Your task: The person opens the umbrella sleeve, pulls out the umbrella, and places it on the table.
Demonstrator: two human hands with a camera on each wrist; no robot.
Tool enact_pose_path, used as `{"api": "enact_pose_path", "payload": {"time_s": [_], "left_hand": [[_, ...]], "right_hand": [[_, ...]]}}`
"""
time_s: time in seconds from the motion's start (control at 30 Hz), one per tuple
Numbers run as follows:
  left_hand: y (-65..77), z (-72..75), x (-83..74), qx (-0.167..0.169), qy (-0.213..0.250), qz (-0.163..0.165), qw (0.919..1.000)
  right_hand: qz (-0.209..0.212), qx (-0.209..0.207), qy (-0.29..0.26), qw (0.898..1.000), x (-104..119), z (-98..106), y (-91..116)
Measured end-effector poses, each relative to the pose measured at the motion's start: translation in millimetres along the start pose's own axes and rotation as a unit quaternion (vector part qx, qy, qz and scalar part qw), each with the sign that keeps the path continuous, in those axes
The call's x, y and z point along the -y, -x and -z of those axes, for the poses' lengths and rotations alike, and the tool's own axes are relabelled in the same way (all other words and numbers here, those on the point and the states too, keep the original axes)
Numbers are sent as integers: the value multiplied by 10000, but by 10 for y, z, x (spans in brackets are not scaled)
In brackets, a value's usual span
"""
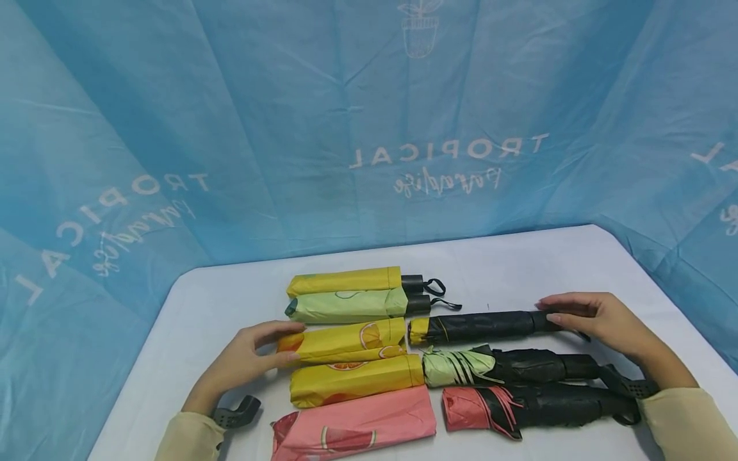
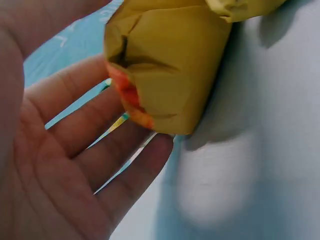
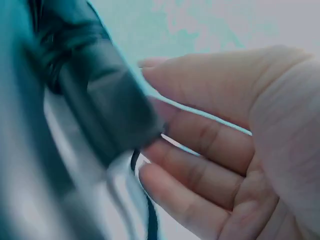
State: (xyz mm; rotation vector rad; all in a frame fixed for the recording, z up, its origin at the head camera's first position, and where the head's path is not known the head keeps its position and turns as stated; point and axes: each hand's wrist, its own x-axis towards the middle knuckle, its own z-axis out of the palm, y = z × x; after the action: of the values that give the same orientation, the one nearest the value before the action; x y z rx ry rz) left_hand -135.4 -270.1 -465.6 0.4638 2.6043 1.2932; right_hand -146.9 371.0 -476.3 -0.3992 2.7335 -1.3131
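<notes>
My left hand [image 1: 254, 355] is at the left end of a yellow umbrella sleeve with an orange-slice print [image 1: 346, 337]. Its fingers extend behind that end, and the thumb lies on the near side. In the left wrist view the yellow sleeve [image 2: 175, 70] has a creased end and the palm stands off it. To the right, my right hand [image 1: 599, 323] is at the handle end of a folded black umbrella with a yellow tip [image 1: 490, 326]. In the right wrist view, extended fingertips meet the black handle [image 3: 115, 100]; the thumb is apart from the fingers.
Behind lie a yellow sleeved umbrella [image 1: 346, 280] and a green one [image 1: 352, 306]. In front are another yellow sleeve [image 1: 357, 379], a pink watermelon sleeve [image 1: 357, 426], a green-and-black umbrella [image 1: 513, 367] and a pink-and-black one [image 1: 542, 405]. Blue cloth [image 1: 311, 160] hangs behind the white table [image 1: 230, 288].
</notes>
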Motion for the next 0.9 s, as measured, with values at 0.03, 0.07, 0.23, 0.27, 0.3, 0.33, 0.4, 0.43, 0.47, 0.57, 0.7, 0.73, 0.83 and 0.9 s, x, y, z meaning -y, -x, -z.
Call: {"api": "enact_pose_path", "payload": {"time_s": [0.03,0.07,0.23,0.27,0.3,0.33,0.4,0.43,0.47,0.57,0.7,0.73,0.83,0.9], "left_hand": [[4,14,-3,-120,-41,5,9999],[10,30,-9,-271,-103,11,9996],[20,159,-49,-1155,-438,134,9922],[12,188,-57,-1300,-453,121,9904],[2,217,-64,-1409,-444,102,9890],[-10,242,-73,-1495,-416,72,9879],[-47,282,-86,-1595,-366,-3,9865],[-71,290,-88,-1599,-289,-53,9867],[-98,294,-90,-1578,-232,-87,9872],[-196,280,-88,-1435,47,-190,9894],[-339,228,-65,-1165,497,-339,9914],[-369,213,-53,-1110,594,-375,9913],[-432,174,-11,-1027,814,-407,9905],[-459,158,19,-993,880,-406,9903]], "right_hand": [[31,-26,114,9999,51,14,3],[39,-66,193,9998,108,31,9],[27,-348,-21,9994,519,103,38],[123,-355,-100,9992,606,107,28],[244,-355,-165,9989,692,101,5],[399,-312,-186,9985,774,90,-26],[763,-175,-171,9968,927,53,-118],[909,-80,-177,9957,994,29,-169],[1038,12,-205,9944,1055,2,-224],[1253,230,-303,9914,1204,-115,-406],[1373,564,-445,9879,1325,-353,-674],[1429,663,-405,9867,1342,-423,-744],[1599,960,-184,9823,1372,-633,-937],[1694,1085,-35,9795,1368,-752,-1040]]}}
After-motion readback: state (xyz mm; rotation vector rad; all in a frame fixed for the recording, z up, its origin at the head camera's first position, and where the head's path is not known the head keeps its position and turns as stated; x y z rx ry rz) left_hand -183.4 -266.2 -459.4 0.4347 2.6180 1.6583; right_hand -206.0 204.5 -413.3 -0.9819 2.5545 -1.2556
